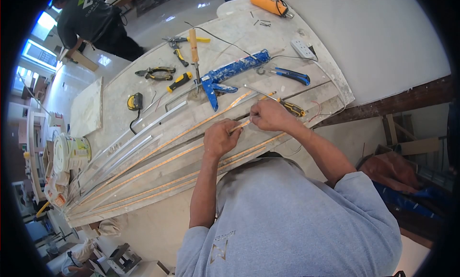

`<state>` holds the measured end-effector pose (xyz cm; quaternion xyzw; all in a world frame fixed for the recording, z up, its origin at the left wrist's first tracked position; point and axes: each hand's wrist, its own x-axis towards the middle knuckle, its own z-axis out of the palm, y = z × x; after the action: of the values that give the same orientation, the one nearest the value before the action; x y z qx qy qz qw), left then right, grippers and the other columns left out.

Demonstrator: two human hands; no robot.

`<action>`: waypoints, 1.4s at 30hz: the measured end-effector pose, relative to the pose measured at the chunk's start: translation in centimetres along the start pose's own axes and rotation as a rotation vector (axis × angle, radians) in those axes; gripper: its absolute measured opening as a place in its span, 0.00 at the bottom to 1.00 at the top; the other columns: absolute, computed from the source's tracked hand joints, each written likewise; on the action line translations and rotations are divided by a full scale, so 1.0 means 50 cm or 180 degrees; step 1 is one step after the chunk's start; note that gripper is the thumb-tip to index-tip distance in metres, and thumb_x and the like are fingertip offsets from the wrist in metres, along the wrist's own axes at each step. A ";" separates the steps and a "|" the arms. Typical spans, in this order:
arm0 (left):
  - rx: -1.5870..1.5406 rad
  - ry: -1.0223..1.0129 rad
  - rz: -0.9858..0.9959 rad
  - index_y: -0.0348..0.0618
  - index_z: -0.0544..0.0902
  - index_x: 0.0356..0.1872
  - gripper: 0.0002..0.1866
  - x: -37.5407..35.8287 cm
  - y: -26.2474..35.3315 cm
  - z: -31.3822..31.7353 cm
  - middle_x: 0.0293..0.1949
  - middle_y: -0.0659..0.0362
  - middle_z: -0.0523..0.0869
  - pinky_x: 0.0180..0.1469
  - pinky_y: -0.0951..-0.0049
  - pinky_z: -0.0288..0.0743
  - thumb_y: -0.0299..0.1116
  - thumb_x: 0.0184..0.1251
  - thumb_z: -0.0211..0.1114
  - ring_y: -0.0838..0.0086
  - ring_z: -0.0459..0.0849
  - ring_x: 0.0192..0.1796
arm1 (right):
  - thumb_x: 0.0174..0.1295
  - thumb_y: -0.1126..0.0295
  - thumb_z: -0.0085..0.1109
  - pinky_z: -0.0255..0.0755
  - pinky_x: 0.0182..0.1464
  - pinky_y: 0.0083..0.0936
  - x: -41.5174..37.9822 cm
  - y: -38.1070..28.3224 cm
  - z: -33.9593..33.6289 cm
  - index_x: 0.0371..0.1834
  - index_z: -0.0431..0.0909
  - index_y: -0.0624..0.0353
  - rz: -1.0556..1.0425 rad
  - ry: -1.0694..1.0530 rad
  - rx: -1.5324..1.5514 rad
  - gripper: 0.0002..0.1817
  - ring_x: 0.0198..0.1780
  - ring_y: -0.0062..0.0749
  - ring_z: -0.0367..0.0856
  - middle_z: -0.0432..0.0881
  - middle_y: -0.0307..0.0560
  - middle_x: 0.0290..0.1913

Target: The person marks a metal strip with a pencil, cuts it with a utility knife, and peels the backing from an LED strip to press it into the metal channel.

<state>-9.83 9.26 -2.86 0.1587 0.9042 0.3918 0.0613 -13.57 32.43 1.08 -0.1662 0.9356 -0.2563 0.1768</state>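
Note:
Near the front edge of the worktable, my left hand (221, 138) is closed on a long thin strip (182, 155) with an orange-yellow face. Just to its right, my right hand (269, 115) pinches the same strip close to its end. Other long strips (143, 196) lie along the table, fanning out from the far left. A screwdriver with a yellow and black handle (292, 108) rests beside my right hand. Beyond my hands lies a blue caulking gun (235, 71) smeared with white.
Pliers (157, 73), a tape measure (134, 101), a blue cutter (292, 76), a power strip (303, 49) and an orange tool (269, 4) lie on the table (158, 52). A bucket (72, 152) stands left. Another person (96, 23) is at the upper left.

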 end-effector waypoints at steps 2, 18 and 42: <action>-0.0047 -0.0064 -0.0122 0.53 0.95 0.45 0.10 -0.001 0.003 -0.002 0.42 0.58 0.93 0.48 0.54 0.83 0.40 0.67 0.75 0.54 0.91 0.46 | 0.63 0.61 0.68 0.81 0.52 0.49 0.002 -0.002 -0.002 0.40 0.91 0.62 0.0019 -0.0024 -0.0046 0.14 0.45 0.60 0.89 0.90 0.62 0.38; 0.0119 0.0078 0.0036 0.54 0.95 0.44 0.09 -0.005 0.001 0.004 0.42 0.59 0.93 0.48 0.55 0.84 0.40 0.66 0.75 0.55 0.91 0.46 | 0.59 0.64 0.64 0.81 0.48 0.51 -0.005 0.004 0.001 0.35 0.91 0.61 -0.0068 0.0168 0.0155 0.12 0.40 0.62 0.89 0.89 0.65 0.34; 0.0186 0.0023 0.0262 0.52 0.93 0.50 0.13 -0.010 -0.002 0.002 0.46 0.57 0.92 0.51 0.54 0.83 0.38 0.66 0.73 0.54 0.91 0.49 | 0.57 0.69 0.74 0.66 0.54 0.48 -0.081 -0.054 0.098 0.43 0.87 0.49 -0.0388 0.1743 -0.0573 0.11 0.51 0.43 0.81 0.80 0.43 0.41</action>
<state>-9.36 9.10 -3.03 0.1961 0.9082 0.3679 0.0373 -7.38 29.78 -0.41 -0.1617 0.9558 -0.2177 -0.1135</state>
